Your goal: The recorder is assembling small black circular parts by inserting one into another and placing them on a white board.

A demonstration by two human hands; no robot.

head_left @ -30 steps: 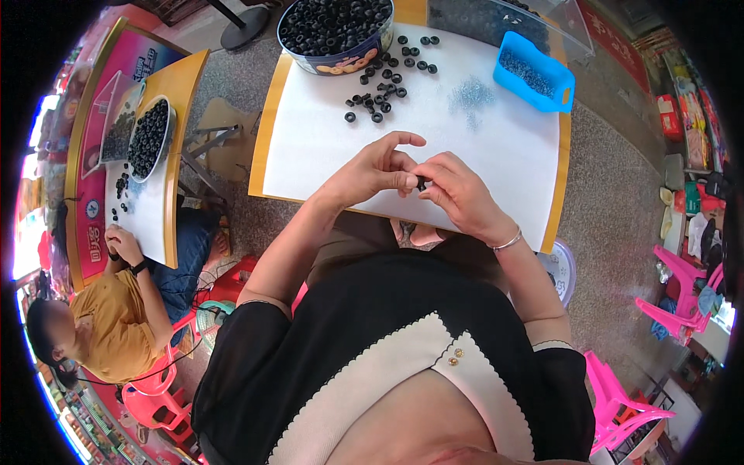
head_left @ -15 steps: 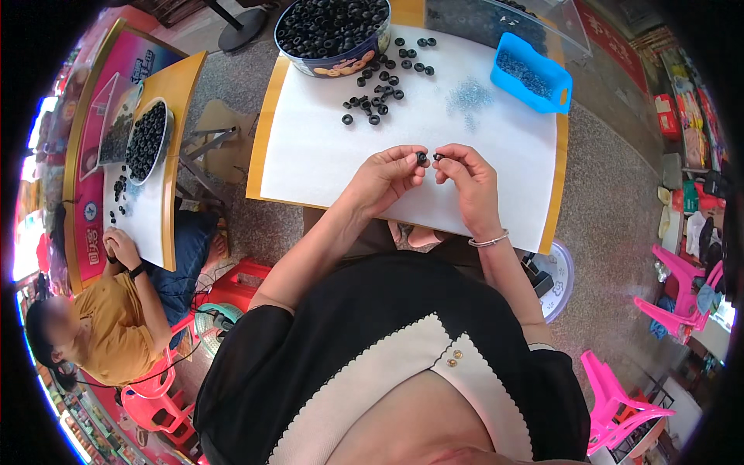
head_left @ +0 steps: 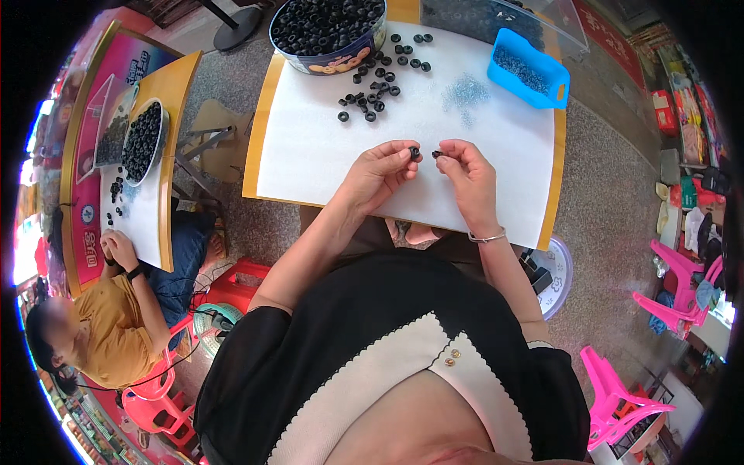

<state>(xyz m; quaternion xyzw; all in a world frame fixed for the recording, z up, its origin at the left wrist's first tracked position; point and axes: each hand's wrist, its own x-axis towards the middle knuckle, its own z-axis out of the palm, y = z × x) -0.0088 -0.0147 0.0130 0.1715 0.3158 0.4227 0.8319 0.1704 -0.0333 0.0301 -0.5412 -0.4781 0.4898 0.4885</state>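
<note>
Between thumb and fingers, my left hand (head_left: 385, 172) pinches a small black ring-shaped part (head_left: 415, 153). My right hand (head_left: 470, 180) is closed in a pinch on a smaller dark piece (head_left: 436, 154), too small to name. A short gap separates the two pieces, above the near part of the white table surface (head_left: 333, 167). Beyond my left hand lie several loose black ring-shaped parts (head_left: 370, 116). A scatter of tiny clear-bluish bits (head_left: 466, 93) lies beyond my right hand.
A round tub (head_left: 329, 62) heaped with black parts stands at the far left of the table. A blue tray (head_left: 561, 71) of tiny bits and a clear bin (head_left: 570, 23) are far right. At a table on the left sits another person (head_left: 124, 333). Pink stools (head_left: 620, 395) stand right.
My left hand has shifted slightly left and turned the black ring-shaped part. The gap between the two pieces has widened a little. The whole view has shifted slightly.
</note>
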